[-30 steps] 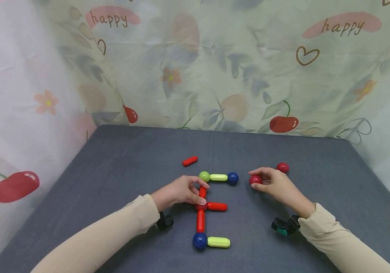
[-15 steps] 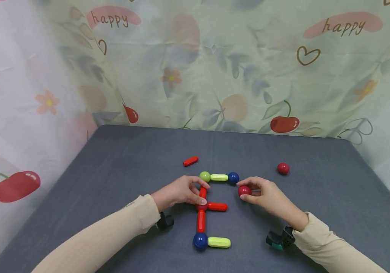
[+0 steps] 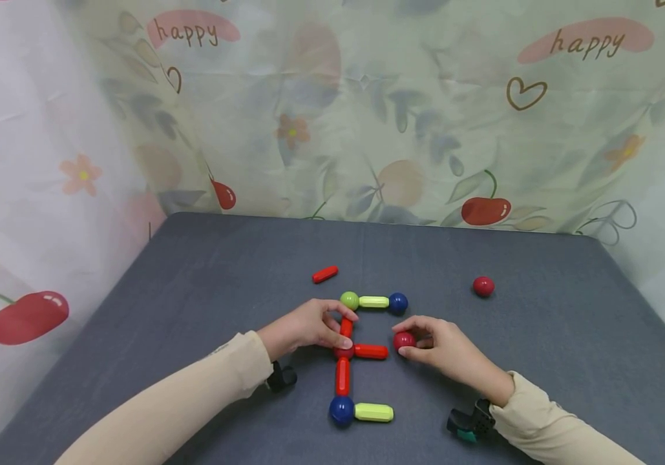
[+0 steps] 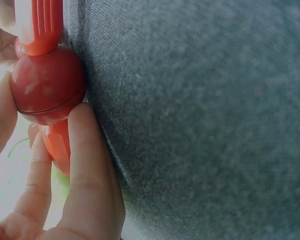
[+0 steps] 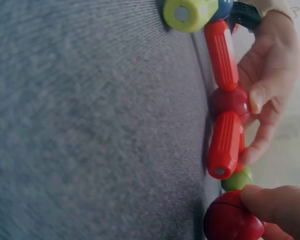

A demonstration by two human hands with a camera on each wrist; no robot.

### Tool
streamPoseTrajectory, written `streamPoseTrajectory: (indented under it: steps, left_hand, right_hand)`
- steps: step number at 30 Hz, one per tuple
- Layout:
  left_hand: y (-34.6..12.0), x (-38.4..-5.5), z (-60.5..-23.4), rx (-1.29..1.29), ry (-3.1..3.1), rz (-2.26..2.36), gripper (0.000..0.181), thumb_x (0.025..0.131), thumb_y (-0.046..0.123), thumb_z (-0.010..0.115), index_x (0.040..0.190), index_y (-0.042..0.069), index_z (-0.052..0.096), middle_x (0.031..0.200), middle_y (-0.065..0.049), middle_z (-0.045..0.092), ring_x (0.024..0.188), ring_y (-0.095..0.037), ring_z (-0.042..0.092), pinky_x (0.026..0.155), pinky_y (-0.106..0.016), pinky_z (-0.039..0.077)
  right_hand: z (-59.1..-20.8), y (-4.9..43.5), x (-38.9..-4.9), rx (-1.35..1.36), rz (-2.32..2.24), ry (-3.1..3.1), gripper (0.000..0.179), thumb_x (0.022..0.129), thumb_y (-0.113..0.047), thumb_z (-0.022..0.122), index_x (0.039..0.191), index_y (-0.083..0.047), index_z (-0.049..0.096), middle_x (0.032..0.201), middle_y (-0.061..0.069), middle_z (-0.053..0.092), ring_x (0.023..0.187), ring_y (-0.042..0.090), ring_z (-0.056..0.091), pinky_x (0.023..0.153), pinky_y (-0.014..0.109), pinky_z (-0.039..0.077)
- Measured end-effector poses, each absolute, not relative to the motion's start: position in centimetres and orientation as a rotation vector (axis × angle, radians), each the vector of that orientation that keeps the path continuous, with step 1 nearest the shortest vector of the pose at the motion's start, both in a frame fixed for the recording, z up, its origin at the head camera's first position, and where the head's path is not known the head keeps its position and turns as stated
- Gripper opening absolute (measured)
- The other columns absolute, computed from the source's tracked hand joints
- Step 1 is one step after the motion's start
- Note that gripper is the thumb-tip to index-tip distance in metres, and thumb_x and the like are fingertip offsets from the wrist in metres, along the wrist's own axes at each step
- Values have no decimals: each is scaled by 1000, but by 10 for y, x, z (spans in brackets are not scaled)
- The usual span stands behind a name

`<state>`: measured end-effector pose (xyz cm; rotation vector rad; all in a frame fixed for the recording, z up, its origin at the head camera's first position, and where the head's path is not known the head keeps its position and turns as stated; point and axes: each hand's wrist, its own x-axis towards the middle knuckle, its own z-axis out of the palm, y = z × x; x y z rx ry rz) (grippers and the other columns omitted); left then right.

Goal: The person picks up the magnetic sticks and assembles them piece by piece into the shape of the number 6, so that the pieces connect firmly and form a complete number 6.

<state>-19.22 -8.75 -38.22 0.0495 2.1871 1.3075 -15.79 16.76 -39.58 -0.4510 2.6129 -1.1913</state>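
Note:
In the head view, balls and rods lie joined in an E-like shape. My left hand (image 3: 309,325) grips its middle red ball (image 4: 47,82), with fingers also by the upper red rod (image 3: 346,327). From that ball a red rod (image 3: 371,352) points right and another red rod (image 3: 342,376) runs to a blue ball (image 3: 342,410) with a yellow-green rod (image 3: 374,413). At the top, a green ball (image 3: 349,300) joins a yellow-green rod (image 3: 373,302) and blue ball (image 3: 398,303). My right hand (image 3: 451,352) pinches a loose red ball (image 3: 404,341), slightly apart from the right-pointing rod's metal-tipped end.
A loose red rod (image 3: 325,274) lies behind the shape. Another red ball (image 3: 483,286) sits at the back right of the dark grey table (image 3: 227,258). A patterned curtain (image 3: 361,116) hangs behind and beside the table.
My right hand has carried its red ball leftward and nearer to me, from beside the far red ball to near the middle rod's end. The left hand stays put.

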Motion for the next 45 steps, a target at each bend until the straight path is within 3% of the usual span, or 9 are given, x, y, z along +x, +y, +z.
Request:
streamPoseTrajectory:
  steps: [45]
  left_hand:
    - [-90,-193,-383,68,2153,1322,43,77,8,81,117,16,67,87,-9,58,72,-17,57,68,-28,55]
  right_hand:
    - [-402,165,-157,-488,-1219,2514,29,85,-13,75,112,-13,66,110,4,66,104,19,62,84,30,56]
